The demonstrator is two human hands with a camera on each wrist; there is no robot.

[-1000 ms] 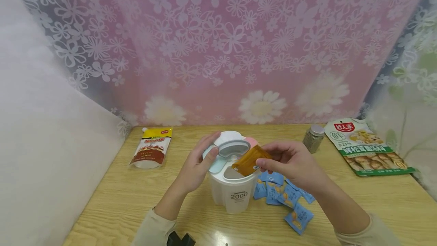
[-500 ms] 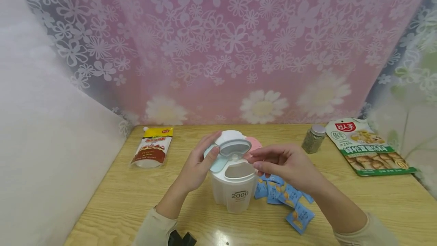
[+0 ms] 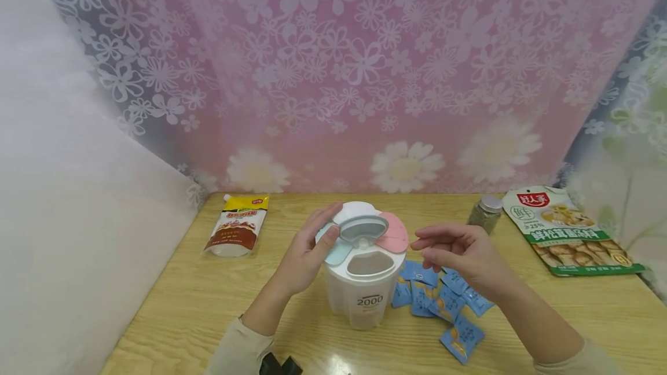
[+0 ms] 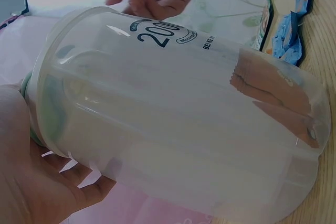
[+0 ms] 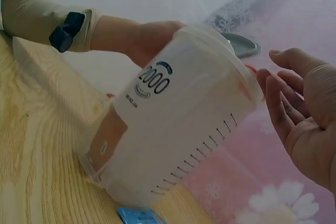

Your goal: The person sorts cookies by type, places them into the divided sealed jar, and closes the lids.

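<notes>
In the head view, the left hand (image 3: 308, 250) grips the rim of a translucent, lobed plastic container (image 3: 344, 293) printed "2000", thumb on its smooth pale-blue flap (image 3: 336, 252). A grey-lined flap (image 3: 363, 228) stands raised behind an uncovered compartment (image 3: 371, 264), beside a pink flap (image 3: 394, 232). The right hand (image 3: 464, 250) hangs just right of it, holding nothing, fingers loosely bent. Crinkled blue sachets (image 3: 462, 338) lie on the wood-grained table (image 3: 172, 305); farther off are a glass jar (image 3: 484, 216), a yellow-topped pouch (image 3: 235, 225) and a glossy green-and-white pouch (image 3: 570, 230) reading "≥25%".

In the left wrist view, a creased brown sachet (image 4: 273, 85) lies inside the container, at the bottom; "2000" and "BEIKE", its ending unclear, mark the wall.

In the right wrist view, black tick marks line the frosted wall.
</notes>
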